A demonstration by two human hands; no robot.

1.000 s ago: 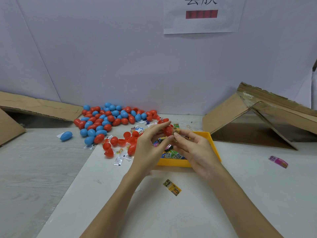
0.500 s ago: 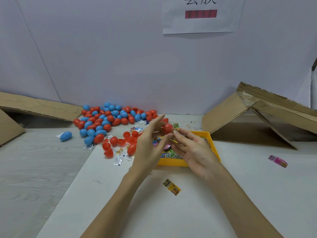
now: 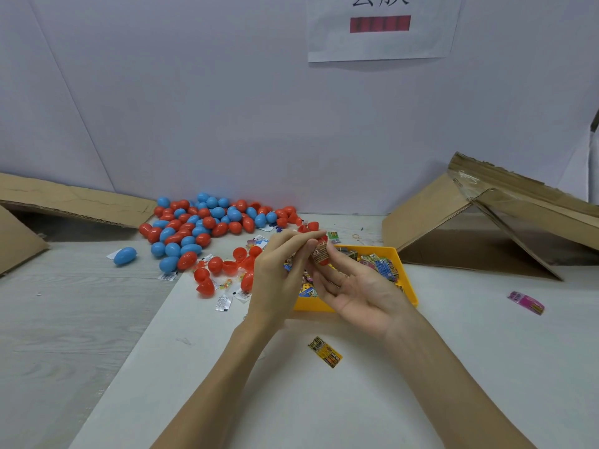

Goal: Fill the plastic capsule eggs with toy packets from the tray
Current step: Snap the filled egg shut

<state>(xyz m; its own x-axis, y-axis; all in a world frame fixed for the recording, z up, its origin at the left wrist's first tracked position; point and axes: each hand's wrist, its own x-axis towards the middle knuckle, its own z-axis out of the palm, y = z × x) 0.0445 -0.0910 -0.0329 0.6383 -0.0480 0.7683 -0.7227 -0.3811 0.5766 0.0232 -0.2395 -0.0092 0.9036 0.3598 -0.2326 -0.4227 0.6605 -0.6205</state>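
My left hand (image 3: 275, 277) pinches a red capsule egg half (image 3: 323, 262) at its fingertips, just above the back left corner of the yellow tray (image 3: 409, 288). A printed toy packet (image 3: 317, 251) sticks out of the egg half. My right hand (image 3: 356, 291) lies palm up under it, with straight fingers touching the egg half and packet. Several coloured toy packets (image 3: 381, 268) fill the tray. A pile of red and blue eggs (image 3: 207, 222) lies at the back left, with open red halves (image 3: 227, 266) in front of it.
A yellow packet (image 3: 325, 351) lies loose near me and a pink packet (image 3: 525, 302) at the right. One blue egg (image 3: 124, 256) sits apart at the left. Folded cardboard (image 3: 479, 222) stands at the right, with more cardboard (image 3: 64, 202) at the left.
My right hand has turned palm up and its fingers have straightened under the egg half. The packet now sits further into the egg half, which has dropped slightly towards the tray.
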